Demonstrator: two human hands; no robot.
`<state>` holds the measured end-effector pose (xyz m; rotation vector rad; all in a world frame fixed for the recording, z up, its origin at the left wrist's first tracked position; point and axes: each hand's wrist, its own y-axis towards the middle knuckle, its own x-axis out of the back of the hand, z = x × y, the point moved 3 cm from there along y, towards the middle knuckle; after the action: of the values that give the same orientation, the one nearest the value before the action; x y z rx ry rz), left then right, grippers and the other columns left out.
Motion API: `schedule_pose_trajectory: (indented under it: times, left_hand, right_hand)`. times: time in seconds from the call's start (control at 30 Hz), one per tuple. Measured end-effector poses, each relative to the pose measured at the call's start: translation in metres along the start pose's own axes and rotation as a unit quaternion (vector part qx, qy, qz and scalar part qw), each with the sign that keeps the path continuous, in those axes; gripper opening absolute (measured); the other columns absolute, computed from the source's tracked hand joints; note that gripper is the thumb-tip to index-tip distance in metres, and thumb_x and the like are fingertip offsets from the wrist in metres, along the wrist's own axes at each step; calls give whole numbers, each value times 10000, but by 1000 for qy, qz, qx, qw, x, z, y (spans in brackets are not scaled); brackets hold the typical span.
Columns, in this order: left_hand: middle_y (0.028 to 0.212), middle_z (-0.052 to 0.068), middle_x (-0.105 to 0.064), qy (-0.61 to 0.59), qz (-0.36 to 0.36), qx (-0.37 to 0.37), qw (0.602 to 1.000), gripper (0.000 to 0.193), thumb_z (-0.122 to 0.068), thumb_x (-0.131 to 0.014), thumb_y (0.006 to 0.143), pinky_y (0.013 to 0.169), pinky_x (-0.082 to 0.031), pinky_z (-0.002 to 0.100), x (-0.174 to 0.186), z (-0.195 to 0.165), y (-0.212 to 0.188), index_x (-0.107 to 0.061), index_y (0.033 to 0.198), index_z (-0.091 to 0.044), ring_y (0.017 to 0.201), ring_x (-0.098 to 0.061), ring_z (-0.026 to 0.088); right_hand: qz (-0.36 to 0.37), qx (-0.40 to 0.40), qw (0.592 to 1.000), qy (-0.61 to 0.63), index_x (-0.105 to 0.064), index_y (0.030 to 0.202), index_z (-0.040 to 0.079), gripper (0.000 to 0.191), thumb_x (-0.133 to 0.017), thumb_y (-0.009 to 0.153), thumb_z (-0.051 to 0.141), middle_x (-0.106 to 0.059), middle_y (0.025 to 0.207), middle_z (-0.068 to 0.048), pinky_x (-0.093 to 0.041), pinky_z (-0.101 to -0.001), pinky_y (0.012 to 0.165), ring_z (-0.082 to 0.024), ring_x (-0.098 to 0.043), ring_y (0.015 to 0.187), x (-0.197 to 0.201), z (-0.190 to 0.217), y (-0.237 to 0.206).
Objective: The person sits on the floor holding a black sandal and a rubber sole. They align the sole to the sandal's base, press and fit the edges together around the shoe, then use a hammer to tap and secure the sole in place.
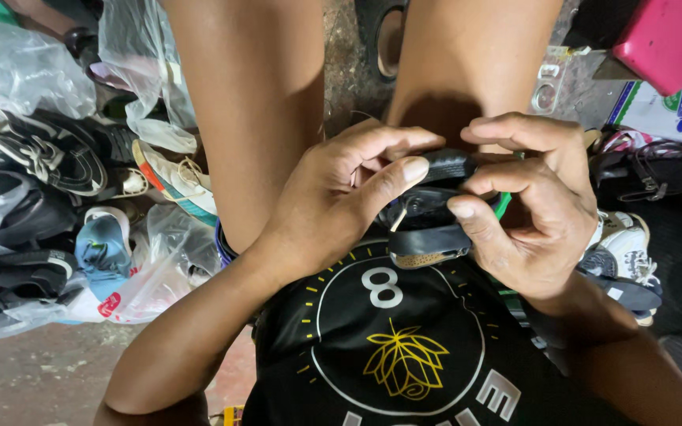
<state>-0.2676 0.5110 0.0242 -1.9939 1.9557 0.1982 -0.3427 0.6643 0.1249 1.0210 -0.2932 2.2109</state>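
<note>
Both hands meet just above the person's lap, between the knees, and share one black shoe (428,225) with a pale, perforated edge along its lower side. The left hand (341,197) has its fingers curled over the top of the shoe, with the thumb (392,177) pressed flat against the black upper. The right hand (530,209) pinches the same piece from the other side, index finger over the top and thumb under it; a thin green strand (502,205) shows between its fingers. What exactly the strand is cannot be told.

To do this well, it seems best to keep the shoe braced against the lap, let the left thumb hold the upper flat and let the right fingers do the fine work close to the edge, so nothing slips.

Around the legs lie piled shoes (49,158), clear plastic bags (25,71), a blue sandal (103,248) and, at the upper right, a pink box (665,35)
</note>
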Motion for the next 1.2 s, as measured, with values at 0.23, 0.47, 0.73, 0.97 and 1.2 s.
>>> schedule_pose_trajectory:
  times: [0.23, 0.47, 0.73, 0.97, 1.2]
  left_hand:
    - [1030, 17, -670, -55, -11, 11, 998, 319, -226, -624, 1072, 824, -575, 246, -13, -4, -2, -668, 1336, -52, 929, -661, 76]
    - [1138, 48, -733, -19, -25, -4, 999, 336, -291, -602, 1085, 823, -595, 243, -18, -3, -2, -664, 1345, -88, 943, -726, 80]
    - [1055, 62, -707, 1, -58, 16, 998, 325, -285, -627, 1051, 711, -537, 249, -19, 3, -1, -714, 1280, -71, 778, -623, 93]
    - [1068, 60, -703, 52, -78, -38, 995, 292, -270, -614, 1089, 754, -603, 263, -18, -6, -1, -695, 1308, -94, 844, -717, 100]
    - [1056, 85, -666, 116, -80, -75, 987, 360, -178, -703, 1028, 801, -608, 275, -10, -12, -11, -660, 1376, -95, 943, -667, 149]
  right_hand:
    - [-7, -49, 999, -1, -650, 912, -5, 123, -761, 929, 45, -627, 1321, -202, -484, -288, 970, -199, -596, 1076, 4, -8, -16]
    - [-13, -72, 997, 30, -658, 837, 7, 125, -771, 881, 39, -627, 1321, -179, -461, -262, 934, -172, -588, 1123, 7, -7, -10]
    - [56, -29, 994, -90, -692, 781, -37, 91, -778, 808, -23, -661, 1272, -213, -482, -389, 941, -292, -602, 1113, 11, 7, 8]
    - [65, 19, 990, -124, -677, 773, -57, 168, -805, 844, 24, -677, 1249, -200, -514, -388, 925, -323, -619, 1121, 9, 5, 17]
    - [7, 19, 998, -61, -714, 838, -51, 198, -852, 833, 92, -715, 1151, -175, -534, -300, 776, -206, -652, 889, 0, -17, 9]
